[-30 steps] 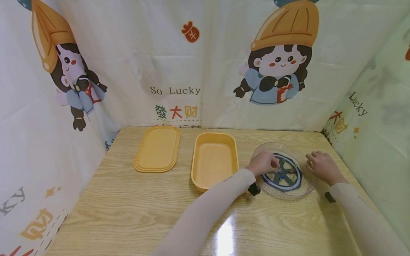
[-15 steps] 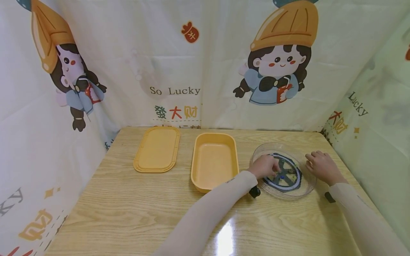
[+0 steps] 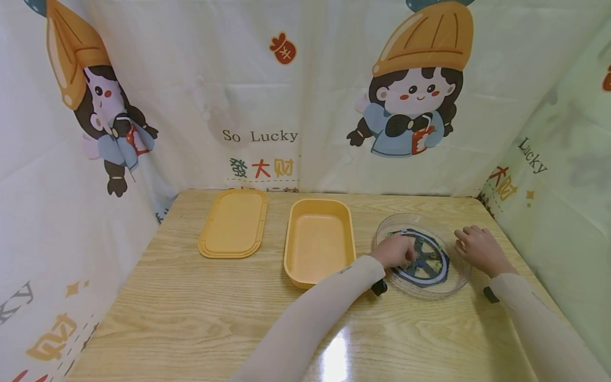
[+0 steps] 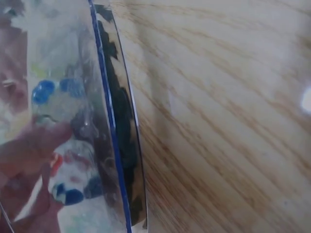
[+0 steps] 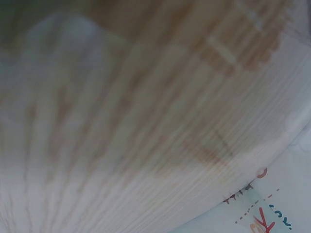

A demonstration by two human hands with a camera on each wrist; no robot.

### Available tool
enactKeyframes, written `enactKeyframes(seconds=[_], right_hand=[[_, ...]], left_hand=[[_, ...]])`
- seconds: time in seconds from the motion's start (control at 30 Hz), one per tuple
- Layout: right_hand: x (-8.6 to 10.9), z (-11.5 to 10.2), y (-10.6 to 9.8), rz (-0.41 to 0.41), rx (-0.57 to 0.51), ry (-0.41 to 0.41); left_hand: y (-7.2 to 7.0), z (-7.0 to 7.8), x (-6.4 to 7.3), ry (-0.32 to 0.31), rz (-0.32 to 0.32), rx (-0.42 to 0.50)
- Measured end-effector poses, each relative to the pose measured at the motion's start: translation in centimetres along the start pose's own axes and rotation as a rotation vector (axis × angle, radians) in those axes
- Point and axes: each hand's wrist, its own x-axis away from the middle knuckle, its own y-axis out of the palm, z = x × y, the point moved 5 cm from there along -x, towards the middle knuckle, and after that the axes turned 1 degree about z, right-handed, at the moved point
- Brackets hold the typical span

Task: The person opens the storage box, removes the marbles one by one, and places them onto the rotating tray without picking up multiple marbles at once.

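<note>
A round, clear dish (image 3: pixel 459 278) stands at the right of the table, with a dark wheel-like pattern (image 3: pixel 435 278) showing at its bottom. Small coloured bits lie over the pattern, one of them blue (image 3: pixel 420 265). My left hand (image 3: pixel 395 251) reaches over the near-left rim, fingertips bent down into the dish. In the left wrist view a finger (image 4: pixel 29 153) lies beside glassy lumps with blue and red in them (image 4: pixel 73 170), seen through the wall; I cannot tell whether it pinches one. My right hand (image 3: pixel 483 252) is at the dish's right rim, fingers bent.
Left of the dish, a deep yellow tub (image 3: pixel 319 244) stands with nothing in it. Farther left lies a flat yellow lid (image 3: pixel 235 223). A printed cloth (image 3: pixel 329 116) hangs behind and at both sides of the wooden table (image 3: pixel 191 313).
My left hand has shifted slightly, its fingertips lower and nearer in the dish, and a red and green bit now shows behind it. The right hand has stayed in place.
</note>
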Motion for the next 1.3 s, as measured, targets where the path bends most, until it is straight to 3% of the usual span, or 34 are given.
enactKeyframes(seconds=[0.53, 0.73, 0.93, 1.0, 1.17, 1.3], right_hand=[[0.1, 0.0, 0.1, 0.019, -0.005, -0.011], [0.1, 0.1, 0.1, 0.029, -0.001, -0.014], [0.2, 0.2, 0.2, 0.017, 0.011, -0.012], [0.2, 0.2, 0.1, 0.014, 0.012, -0.008], [0.1, 0.1, 0.0, 0.009, 0.014, -0.004], [0.1, 0.0, -0.1, 0.005, 0.013, -0.007]], left_hand=[[-1.2, 0.2, 0.6, 0.008, -0.016, -0.012], [-2.9, 0.5, 1.1, 0.05, -0.011, -0.053], [-4.2, 0.6, 1.7, 0.051, -0.032, 0.034], [-4.7, 0.7, 1.9, 0.078, -0.037, 0.067], [-6.4, 0.7, 3.1, 0.136, -0.059, 0.107], [-8.2, 0.5, 4.4, 0.151, -0.061, 0.074]])
